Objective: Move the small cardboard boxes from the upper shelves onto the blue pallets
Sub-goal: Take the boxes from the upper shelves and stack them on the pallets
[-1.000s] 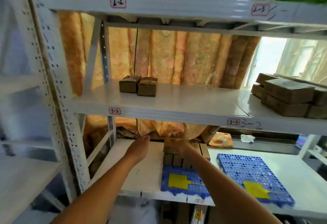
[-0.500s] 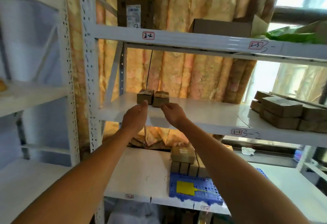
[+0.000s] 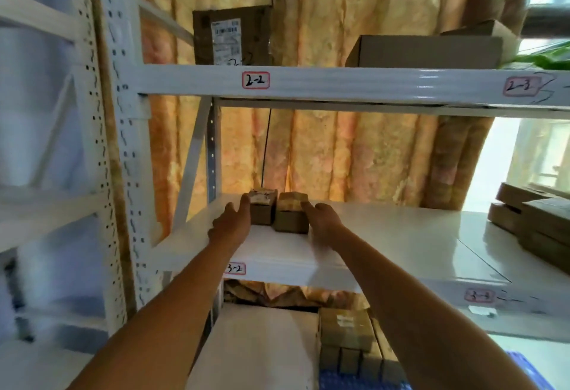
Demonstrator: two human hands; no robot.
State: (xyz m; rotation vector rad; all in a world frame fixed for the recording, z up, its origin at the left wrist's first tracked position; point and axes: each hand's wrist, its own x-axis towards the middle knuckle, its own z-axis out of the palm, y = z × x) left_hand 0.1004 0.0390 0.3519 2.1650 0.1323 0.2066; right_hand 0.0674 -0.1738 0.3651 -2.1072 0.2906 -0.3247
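Both hands (image 3: pixel 234 223) now at shelf boxes (image 3: pixel 277 210)

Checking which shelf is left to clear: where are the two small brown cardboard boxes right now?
The two small brown cardboard boxes sit side by side on the white shelf labelled 3-2, left of centre, flanked by the left hand and right hand.

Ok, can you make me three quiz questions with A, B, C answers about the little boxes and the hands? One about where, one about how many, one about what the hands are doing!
1. Where do the two small boxes sit?
A. shelf marked 3-2
B. the floor
C. the blue pallet

2. How many small boxes stand between the hands?
A. five
B. two
C. none

3. What are the hands doing?
A. carrying boxes
B. hanging down
C. reaching to the boxes' outer sides

Answers: 1 A, the left box and right box rest above the 3-2 label. 2 B, just that pair. 3 C, left hand and right hand flank them; both boxes rest on the shelf.
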